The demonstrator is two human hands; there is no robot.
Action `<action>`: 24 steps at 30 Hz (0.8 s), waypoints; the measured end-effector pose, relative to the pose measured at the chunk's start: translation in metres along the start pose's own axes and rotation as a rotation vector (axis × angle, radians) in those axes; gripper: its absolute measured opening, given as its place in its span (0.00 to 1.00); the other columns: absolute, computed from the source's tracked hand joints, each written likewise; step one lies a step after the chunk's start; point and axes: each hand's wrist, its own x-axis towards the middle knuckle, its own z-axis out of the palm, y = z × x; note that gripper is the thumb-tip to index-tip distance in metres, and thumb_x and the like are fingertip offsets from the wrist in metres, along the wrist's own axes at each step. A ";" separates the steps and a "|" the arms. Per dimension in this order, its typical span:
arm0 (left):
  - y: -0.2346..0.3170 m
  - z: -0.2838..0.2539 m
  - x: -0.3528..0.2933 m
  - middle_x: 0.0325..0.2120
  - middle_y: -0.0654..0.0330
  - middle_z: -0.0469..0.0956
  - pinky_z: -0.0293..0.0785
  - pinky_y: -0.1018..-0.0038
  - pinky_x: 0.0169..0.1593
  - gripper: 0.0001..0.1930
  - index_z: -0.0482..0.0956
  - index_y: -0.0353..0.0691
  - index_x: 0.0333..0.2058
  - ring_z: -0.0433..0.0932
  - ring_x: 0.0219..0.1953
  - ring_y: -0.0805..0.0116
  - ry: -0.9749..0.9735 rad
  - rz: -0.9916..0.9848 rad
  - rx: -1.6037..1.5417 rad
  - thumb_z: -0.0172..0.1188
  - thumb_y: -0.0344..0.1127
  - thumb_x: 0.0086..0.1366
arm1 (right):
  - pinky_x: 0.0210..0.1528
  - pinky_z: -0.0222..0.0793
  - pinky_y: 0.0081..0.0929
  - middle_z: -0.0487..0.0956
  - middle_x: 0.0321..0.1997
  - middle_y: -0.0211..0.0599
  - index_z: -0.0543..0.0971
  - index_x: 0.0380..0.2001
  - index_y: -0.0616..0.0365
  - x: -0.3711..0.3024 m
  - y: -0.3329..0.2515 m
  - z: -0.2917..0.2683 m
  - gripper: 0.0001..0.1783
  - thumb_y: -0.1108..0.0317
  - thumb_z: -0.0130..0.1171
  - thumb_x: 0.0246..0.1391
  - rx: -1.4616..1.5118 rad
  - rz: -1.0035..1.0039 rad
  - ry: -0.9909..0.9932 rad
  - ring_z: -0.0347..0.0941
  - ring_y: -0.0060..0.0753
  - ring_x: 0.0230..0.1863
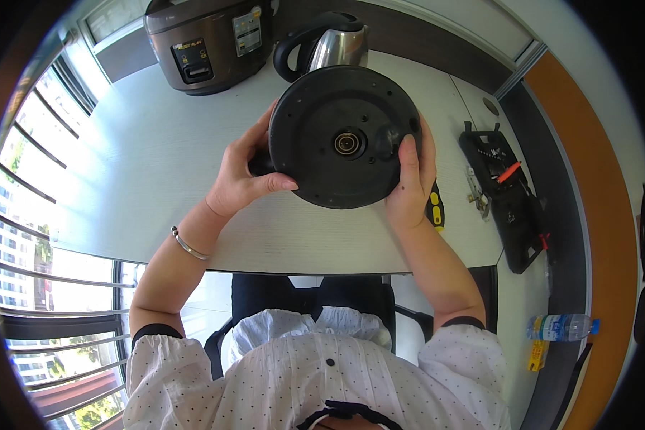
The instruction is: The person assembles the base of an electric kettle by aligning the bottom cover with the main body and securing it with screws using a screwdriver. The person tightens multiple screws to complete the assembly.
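Above the table, a round black kettle base (315, 172) faces me, with brass-coloured rings at its centre and small holes around its face. My left hand (247, 168) grips its left edge, thumb in front, next to a dark protruding part that may be a handle. The right edge is held by my right hand (411, 172), with the thumb against the face and the fingers behind. Just behind the base is a silver kettle (337, 49) with a black handle; its lower part is hidden. A black-and-yellow screwdriver (436, 208) lies partly hidden beside my right hand.
A brown rice cooker (218, 54) stands at the back left of the white table (143, 158). On the right are an open black tool case (505, 193) and small metal parts (476, 193). A water bottle (560, 327) lies lower right. Window blinds line the left.
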 end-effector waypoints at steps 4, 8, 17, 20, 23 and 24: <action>0.000 0.000 -0.001 0.47 0.51 0.75 0.63 0.71 0.59 0.57 0.53 0.27 0.64 0.74 0.52 0.64 -0.001 0.002 -0.031 0.78 0.43 0.41 | 0.64 0.54 0.27 0.66 0.61 0.44 0.60 0.61 0.67 -0.001 0.000 0.001 0.29 0.58 0.46 0.64 0.018 0.000 0.003 0.62 0.33 0.61; 0.002 0.000 -0.001 0.46 0.52 0.76 0.63 0.71 0.59 0.55 0.53 0.27 0.64 0.74 0.50 0.65 0.006 -0.025 -0.038 0.78 0.39 0.42 | 0.65 0.54 0.27 0.66 0.61 0.45 0.60 0.61 0.67 -0.001 0.001 0.000 0.29 0.58 0.47 0.64 0.005 -0.003 0.016 0.62 0.33 0.61; 0.000 -0.001 -0.001 0.41 0.54 0.78 0.64 0.73 0.57 0.54 0.54 0.27 0.64 0.75 0.47 0.67 0.013 -0.040 -0.020 0.78 0.36 0.42 | 0.65 0.53 0.29 0.67 0.61 0.43 0.62 0.60 0.66 -0.002 0.002 0.000 0.30 0.55 0.48 0.63 0.014 0.012 0.032 0.61 0.34 0.62; -0.002 -0.002 -0.001 0.39 0.56 0.78 0.65 0.74 0.56 0.54 0.54 0.28 0.64 0.76 0.45 0.69 0.001 -0.043 0.007 0.78 0.36 0.41 | 0.65 0.53 0.29 0.67 0.60 0.43 0.63 0.60 0.66 -0.002 0.001 0.000 0.31 0.55 0.50 0.62 0.055 0.040 0.041 0.62 0.34 0.61; -0.001 0.000 -0.003 0.38 0.56 0.78 0.66 0.75 0.55 0.54 0.54 0.28 0.64 0.76 0.45 0.69 0.002 -0.035 0.006 0.78 0.35 0.42 | 0.64 0.55 0.28 0.67 0.59 0.44 0.60 0.61 0.67 -0.001 0.003 -0.004 0.30 0.60 0.50 0.60 0.041 0.034 0.028 0.63 0.34 0.60; 0.000 0.001 -0.003 0.38 0.57 0.78 0.66 0.75 0.55 0.54 0.53 0.28 0.64 0.76 0.45 0.69 0.005 -0.031 0.001 0.78 0.35 0.42 | 0.63 0.56 0.28 0.68 0.59 0.44 0.60 0.61 0.66 0.000 0.004 -0.004 0.30 0.61 0.50 0.60 0.048 0.041 0.027 0.64 0.33 0.60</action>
